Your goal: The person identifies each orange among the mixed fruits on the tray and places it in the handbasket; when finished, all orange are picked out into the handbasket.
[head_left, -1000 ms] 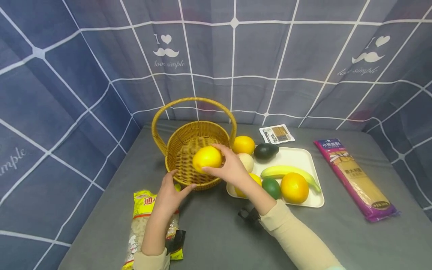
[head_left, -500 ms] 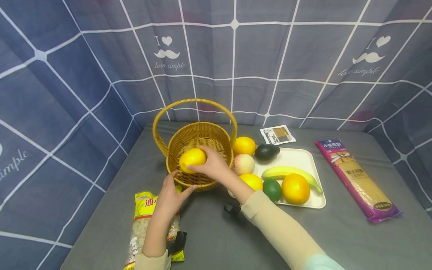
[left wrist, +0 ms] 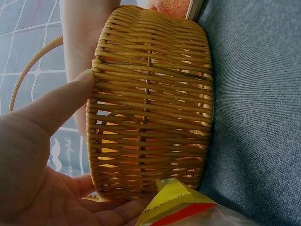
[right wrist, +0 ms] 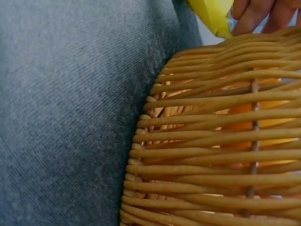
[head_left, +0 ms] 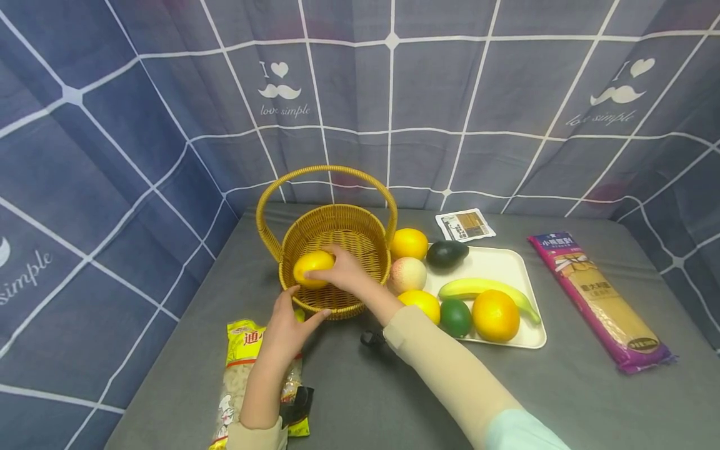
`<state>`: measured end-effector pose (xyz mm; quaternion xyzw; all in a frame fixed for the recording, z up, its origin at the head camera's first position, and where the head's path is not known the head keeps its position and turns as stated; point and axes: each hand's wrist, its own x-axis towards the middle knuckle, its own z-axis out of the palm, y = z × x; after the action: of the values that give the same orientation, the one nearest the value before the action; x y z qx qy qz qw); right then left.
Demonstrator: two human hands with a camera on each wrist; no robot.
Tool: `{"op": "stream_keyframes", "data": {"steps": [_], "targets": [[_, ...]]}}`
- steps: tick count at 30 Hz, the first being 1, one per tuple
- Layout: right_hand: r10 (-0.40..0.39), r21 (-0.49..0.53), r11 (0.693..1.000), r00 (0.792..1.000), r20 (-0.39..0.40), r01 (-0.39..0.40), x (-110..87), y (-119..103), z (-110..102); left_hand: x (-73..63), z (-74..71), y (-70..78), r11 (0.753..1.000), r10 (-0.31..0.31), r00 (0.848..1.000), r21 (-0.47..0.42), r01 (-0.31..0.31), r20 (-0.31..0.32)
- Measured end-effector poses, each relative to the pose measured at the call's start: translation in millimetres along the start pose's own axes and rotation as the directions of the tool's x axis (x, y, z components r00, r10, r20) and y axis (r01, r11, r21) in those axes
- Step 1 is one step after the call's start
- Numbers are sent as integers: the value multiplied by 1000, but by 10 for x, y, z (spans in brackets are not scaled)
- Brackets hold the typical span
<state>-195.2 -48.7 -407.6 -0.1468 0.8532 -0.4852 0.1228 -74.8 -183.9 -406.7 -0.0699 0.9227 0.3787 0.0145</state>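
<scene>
My right hand (head_left: 344, 270) reaches over the near right rim of the woven basket (head_left: 368, 219) and holds a yellow lemon (head_left: 312, 270) between thumb and fingers. The lemon is low inside the basket, at its left side; through the weave it shows as a yellow patch (left wrist: 113, 141) in the left wrist view. My left hand (head_left: 285, 328) grips the near left of the basket, its thumb (left wrist: 70, 99) at the rim and its fingers round the side. In the right wrist view the basket wall (right wrist: 211, 155) hides my right hand.
Right of the basket, a white tray (head_left: 497, 256) carries an avocado (head_left: 447, 254), a peach (head_left: 409, 275), a banana (head_left: 478, 287), an orange (head_left: 495, 316), a second lemon (head_left: 422, 305) and a green fruit (head_left: 455, 317). A yellow bag (head_left: 239, 369) lies under my left forearm; a noodle pack (head_left: 599, 300) lies far right.
My right hand has carried the lemon left and lower into the basket, uncovering the peach. My left hand has kept its place on the basket.
</scene>
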Motion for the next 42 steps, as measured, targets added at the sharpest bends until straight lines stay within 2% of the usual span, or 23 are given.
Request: {"op": "stream_keyframes", "data": {"steps": [8, 14, 20, 30, 36, 39, 42], "targets": [[-17, -41, 999, 995, 93, 21, -5, -6, 11, -5, -19, 8, 1000, 3, 1000, -1, -3, 2], [-20, -30, 999, 995, 98, 23, -36, 30, 18, -3, 10, 13, 1000, 4, 1000, -4, -4, 3], [-91, -96, 991, 996, 22, 93, -132, 10, -71, -11, 32, 12, 1000, 1, 1000, -6, -1, 3], [-209, -186, 964, 974, -91, 189, -488, -143, -452, -13, 6, 4, 1000, -15, 1000, 3, 15, 8], [-197, -96, 979, 966, -169, 183, -729, -189, -720, -14, -5, 9, 1000, -27, 1000, -9, 28, 14], [-185, -23, 983, 962, -202, 185, -842, -150, -888, -12, 5, 4, 1000, -25, 1000, -16, 25, 9], [-144, 28, 987, 953, -267, 157, -976, -35, -1071, -23, -2, -1, 1000, -24, 1000, -16, 24, 7]]}}
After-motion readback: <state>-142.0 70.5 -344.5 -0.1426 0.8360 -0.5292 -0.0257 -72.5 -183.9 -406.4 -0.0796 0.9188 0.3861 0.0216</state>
